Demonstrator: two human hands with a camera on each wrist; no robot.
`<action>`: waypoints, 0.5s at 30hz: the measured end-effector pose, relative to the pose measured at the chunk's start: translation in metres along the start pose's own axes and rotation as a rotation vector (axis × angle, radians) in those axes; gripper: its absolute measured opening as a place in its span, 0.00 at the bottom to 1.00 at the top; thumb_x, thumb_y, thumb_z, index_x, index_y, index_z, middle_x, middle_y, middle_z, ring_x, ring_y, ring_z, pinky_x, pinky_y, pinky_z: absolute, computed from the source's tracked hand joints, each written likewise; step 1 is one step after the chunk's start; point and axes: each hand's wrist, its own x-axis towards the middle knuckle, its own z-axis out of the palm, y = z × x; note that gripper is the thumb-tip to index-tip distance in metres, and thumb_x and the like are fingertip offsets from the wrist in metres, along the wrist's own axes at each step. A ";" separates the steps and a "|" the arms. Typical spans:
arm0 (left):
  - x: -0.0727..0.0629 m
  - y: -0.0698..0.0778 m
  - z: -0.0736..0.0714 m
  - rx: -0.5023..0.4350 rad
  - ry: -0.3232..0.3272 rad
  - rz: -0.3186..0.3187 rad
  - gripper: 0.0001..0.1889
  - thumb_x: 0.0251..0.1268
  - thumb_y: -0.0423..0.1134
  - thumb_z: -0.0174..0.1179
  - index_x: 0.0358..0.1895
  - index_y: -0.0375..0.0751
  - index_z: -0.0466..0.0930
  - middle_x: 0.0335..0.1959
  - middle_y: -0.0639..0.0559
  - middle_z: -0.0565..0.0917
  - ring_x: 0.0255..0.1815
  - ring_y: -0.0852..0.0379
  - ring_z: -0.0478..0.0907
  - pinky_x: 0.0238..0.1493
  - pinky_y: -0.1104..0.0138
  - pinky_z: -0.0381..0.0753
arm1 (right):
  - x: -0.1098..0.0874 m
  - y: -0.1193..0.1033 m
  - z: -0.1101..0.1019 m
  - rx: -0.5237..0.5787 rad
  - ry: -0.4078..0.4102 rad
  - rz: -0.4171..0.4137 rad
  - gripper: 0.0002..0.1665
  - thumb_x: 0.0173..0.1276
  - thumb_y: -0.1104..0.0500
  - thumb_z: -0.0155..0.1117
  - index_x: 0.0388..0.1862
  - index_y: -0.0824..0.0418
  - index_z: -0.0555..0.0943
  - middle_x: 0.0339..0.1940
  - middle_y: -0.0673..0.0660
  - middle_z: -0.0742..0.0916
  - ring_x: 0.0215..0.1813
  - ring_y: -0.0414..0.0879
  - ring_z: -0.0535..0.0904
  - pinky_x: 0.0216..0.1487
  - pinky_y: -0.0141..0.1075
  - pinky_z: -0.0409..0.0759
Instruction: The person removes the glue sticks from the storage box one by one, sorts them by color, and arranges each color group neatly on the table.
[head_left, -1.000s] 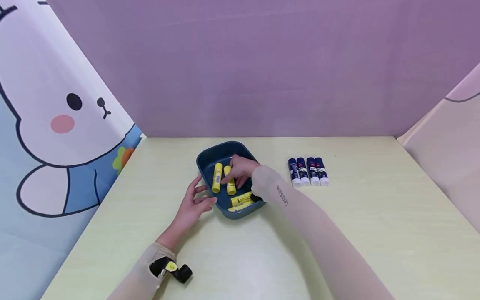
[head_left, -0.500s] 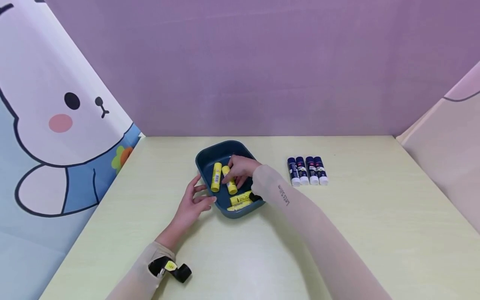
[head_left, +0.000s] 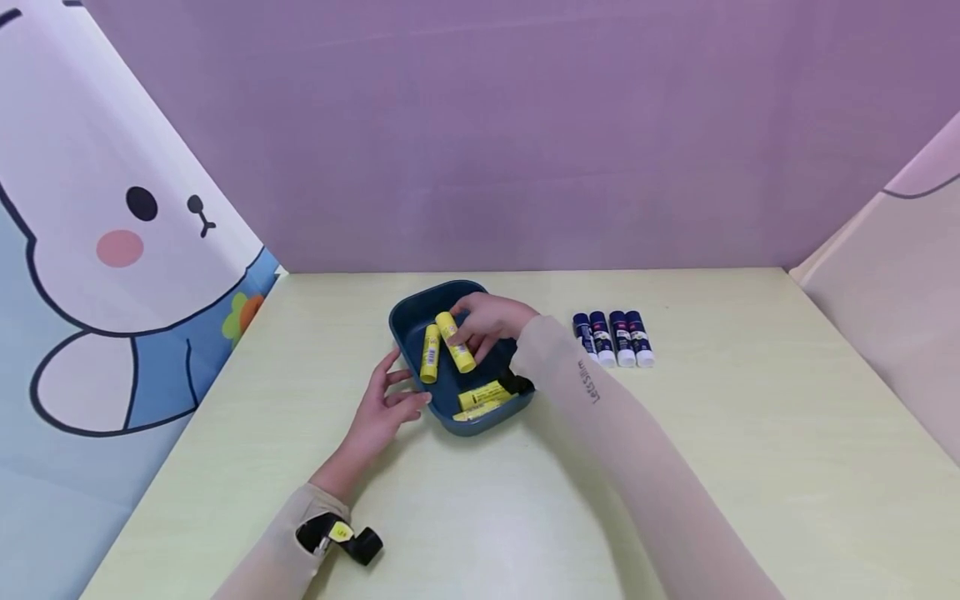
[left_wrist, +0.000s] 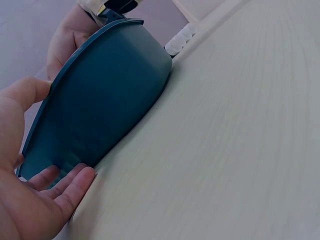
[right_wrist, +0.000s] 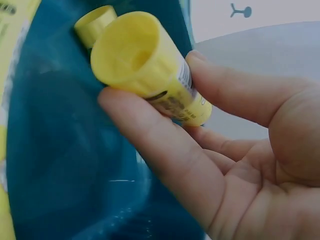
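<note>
A dark teal plastic box (head_left: pixel 423 307) stands on the table, with several yellow glue sticks in it. My right hand (head_left: pixel 491 323) pinches one yellow glue stick (head_left: pixel 455 342) between thumb and fingers, tilted and lifted off the box floor. Seen from the right wrist, its hollow yellow end (right_wrist: pixel 125 52) faces the camera. Beside it lies another yellow glue stick (head_left: pixel 430 354), and two more are near the box's front wall. My left hand (head_left: pixel 382 404) touches the box's left side, thumb at the rim and fairly straight fingers (left_wrist: pixel 75 192) against the outer wall.
Several dark blue glue sticks with white ends (head_left: pixel 622 337) lie in a row to the right of the box. A purple backdrop (head_left: pixel 525 133) rises behind the table (head_left: pixel 465 517), and a cartoon-printed sheet (head_left: pixel 150 308) hangs on the left.
My right hand has raised the yellow glue stick from the box floor and moved slightly up and right with it. The left hand stays at the box's side.
</note>
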 end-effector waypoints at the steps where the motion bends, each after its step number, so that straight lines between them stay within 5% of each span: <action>1: 0.000 0.000 0.000 0.001 0.000 0.001 0.45 0.69 0.32 0.61 0.80 0.51 0.43 0.67 0.38 0.66 0.59 0.44 0.76 0.46 0.67 0.82 | -0.001 -0.001 -0.001 0.002 0.000 -0.005 0.41 0.70 0.63 0.65 0.77 0.64 0.58 0.48 0.63 0.83 0.40 0.54 0.85 0.38 0.43 0.86; 8: -0.001 -0.002 -0.001 0.005 0.004 -0.012 0.45 0.68 0.32 0.62 0.80 0.50 0.42 0.67 0.38 0.66 0.58 0.44 0.76 0.46 0.66 0.82 | -0.013 0.002 -0.006 0.020 0.013 -0.051 0.42 0.71 0.65 0.63 0.79 0.62 0.56 0.48 0.64 0.82 0.40 0.54 0.83 0.39 0.45 0.86; 15: 0.001 -0.003 -0.002 0.011 0.012 -0.009 0.44 0.69 0.32 0.61 0.80 0.52 0.43 0.68 0.39 0.66 0.60 0.42 0.75 0.45 0.67 0.81 | -0.023 0.008 -0.013 0.077 0.022 -0.096 0.41 0.73 0.67 0.59 0.80 0.62 0.53 0.59 0.67 0.78 0.47 0.56 0.83 0.42 0.46 0.86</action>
